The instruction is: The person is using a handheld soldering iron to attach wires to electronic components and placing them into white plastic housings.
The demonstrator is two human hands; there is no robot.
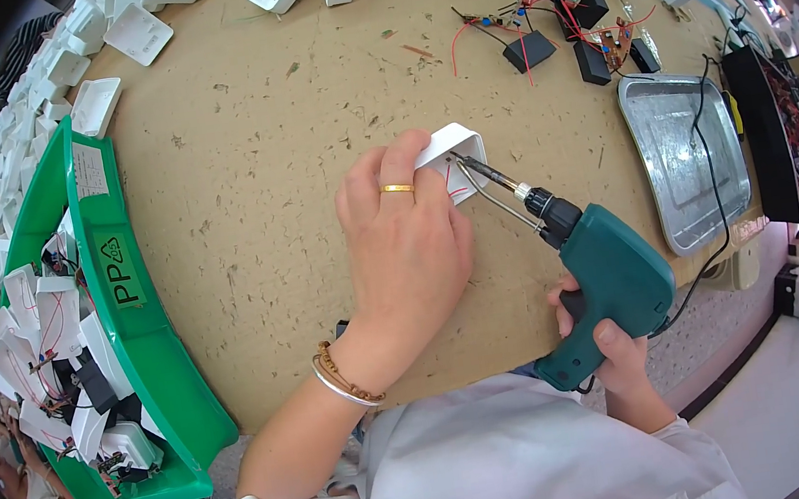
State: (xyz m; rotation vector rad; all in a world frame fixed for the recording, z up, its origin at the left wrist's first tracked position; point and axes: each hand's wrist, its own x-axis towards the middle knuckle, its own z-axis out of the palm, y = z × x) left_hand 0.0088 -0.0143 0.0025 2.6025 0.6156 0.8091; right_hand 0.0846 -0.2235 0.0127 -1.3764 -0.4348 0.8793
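Now left hand [408, 233] palm-down, clasping white casing [453, 140].

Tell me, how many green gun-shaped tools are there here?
1: the green gun-shaped tool is in the right hand, pointed into the open white casing that the left hand holds. No other shows, though one could be hidden.

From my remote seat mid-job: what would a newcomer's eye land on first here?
Probably the dark green gun-shaped tool right of centre, gripped in the right hand, its tip reaching into the open white housing that the left hand holds. Next, the bright green bin on the left, heaped with white parts, then the cluster of black boxes and wires at upper right.
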